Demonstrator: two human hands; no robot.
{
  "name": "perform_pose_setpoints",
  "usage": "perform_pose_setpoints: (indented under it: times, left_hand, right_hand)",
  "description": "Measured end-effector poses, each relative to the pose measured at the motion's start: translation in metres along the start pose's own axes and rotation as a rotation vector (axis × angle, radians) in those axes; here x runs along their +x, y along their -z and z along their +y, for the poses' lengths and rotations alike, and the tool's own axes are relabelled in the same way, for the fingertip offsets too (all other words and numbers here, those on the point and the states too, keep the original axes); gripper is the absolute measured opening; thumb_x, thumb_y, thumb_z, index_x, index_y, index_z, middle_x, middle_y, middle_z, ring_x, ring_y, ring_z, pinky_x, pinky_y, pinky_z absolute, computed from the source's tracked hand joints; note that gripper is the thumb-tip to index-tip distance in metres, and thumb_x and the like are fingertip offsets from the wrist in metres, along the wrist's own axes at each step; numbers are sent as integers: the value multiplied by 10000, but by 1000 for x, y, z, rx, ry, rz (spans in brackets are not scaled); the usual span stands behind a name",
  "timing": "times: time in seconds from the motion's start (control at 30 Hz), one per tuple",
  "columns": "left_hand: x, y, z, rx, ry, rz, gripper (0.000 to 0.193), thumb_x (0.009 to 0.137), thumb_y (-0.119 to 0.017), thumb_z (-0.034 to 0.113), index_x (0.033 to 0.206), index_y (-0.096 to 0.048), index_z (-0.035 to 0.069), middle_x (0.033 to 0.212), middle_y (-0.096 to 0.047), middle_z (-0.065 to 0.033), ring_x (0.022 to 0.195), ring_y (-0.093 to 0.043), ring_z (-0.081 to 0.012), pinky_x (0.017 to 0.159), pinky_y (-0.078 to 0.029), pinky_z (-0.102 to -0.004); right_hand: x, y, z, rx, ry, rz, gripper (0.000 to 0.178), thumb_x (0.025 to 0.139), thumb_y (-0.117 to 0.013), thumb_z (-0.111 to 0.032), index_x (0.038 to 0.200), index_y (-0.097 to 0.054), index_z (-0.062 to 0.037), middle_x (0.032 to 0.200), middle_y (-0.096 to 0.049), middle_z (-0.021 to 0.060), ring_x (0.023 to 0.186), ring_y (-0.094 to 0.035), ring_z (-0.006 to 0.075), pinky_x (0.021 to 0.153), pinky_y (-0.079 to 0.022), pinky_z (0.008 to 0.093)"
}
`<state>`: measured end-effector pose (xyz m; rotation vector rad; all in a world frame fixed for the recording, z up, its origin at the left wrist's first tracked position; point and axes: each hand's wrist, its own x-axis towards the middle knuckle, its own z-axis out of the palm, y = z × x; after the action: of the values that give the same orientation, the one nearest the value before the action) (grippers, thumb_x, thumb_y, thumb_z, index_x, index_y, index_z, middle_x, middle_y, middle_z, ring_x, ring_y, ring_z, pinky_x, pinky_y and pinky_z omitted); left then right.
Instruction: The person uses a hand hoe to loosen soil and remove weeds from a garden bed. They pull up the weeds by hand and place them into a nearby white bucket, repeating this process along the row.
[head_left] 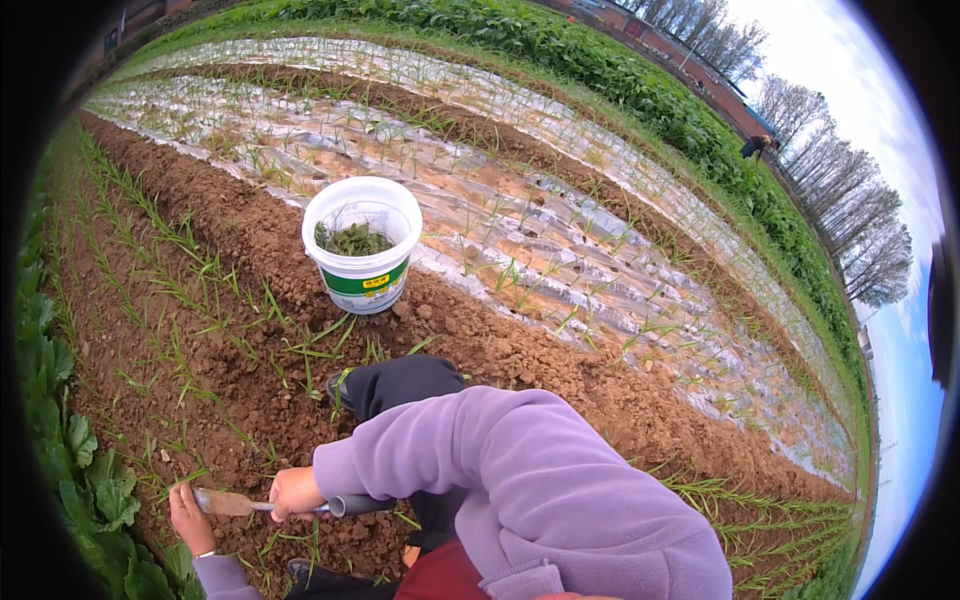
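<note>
My right hand [296,494] is closed round the metal shank of a hand trowel [228,503], just ahead of its grey tube handle. The trowel lies nearly level over the soil, its blade pointing left. At the blade's tip my left hand [187,520] has its fingers bent against the metal; their inner side is partly hidden. Young green seedlings [187,474] grow in the brown soil around both hands. A white bucket [365,290] with a green band stands upright ahead of me, and pulled weeds [352,240] lie in it.
Beyond the bucket stretches a bed under clear plastic film [560,260] with plants poking through. Leafy green plants [105,500] line the left edge. My dark-trousered knee [405,385] is between bucket and hands. Far off at right, another person [758,146] bends over.
</note>
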<state>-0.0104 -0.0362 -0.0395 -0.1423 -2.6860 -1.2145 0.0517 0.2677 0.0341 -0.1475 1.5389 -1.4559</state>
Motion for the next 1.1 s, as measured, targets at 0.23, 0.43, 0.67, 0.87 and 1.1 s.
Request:
perform_pose_setpoints:
  times: [0.23, 0.43, 0.67, 0.87, 1.1]
  left_hand:
    - [1, 4, -1, 18, -12, 12, 280, 1008, -453, 235, 998, -578, -16, 820, -584, -129, 727, -531, -236, 693, -444, -347]
    - [2, 9, 3, 34, -4, 20, 294, 1013, -443, 243, 1017, -576, -19, 849, -585, -130, 757, -535, -241, 714, -442, -345]
    - [1, 12, -24, -17, -101, 100, 280, 1014, -441, 231, 1047, -554, -23, 867, -572, -120, 800, -534, -242, 759, -444, -349]
    - [12, 38, -35, -324, 420, 245, 238, 1012, -444, 249, 984, -569, 49, 696, -517, -20, 536, -407, -98, 505, -374, -251]
    - [-9, 21, 19, -1065, 449, 30, 152, 976, -444, 199, 980, -519, 67, 691, -494, -40, 451, -382, -122, 456, -385, -309]
  right_hand:
    - [0, 0, -2, -20, 30, 20, 192, 840, -624, -207, 928, -652, -38, 519, -554, 67, 413, -514, 186, 417, -435, 362]
    - [-3, -1, -4, -38, 31, 49, 194, 822, -644, -202, 925, -677, -41, 536, -589, 66, 451, -539, 177, 487, -434, 353]
    - [-5, -1, -5, -13, 66, 40, 176, 822, -630, -184, 898, -669, -30, 523, -572, 63, 433, -515, 159, 473, -416, 340]
    - [-10, 2, -4, 55, 117, 62, 239, 842, -587, -143, 1041, -597, -10, 608, -558, 39, 416, -507, 114, 399, -426, 277]
    - [-13, 4, -13, 355, 294, 148, 393, 991, -435, -339, 1180, -580, -28, 718, -610, 34, 461, -408, 49, 436, -315, 205]
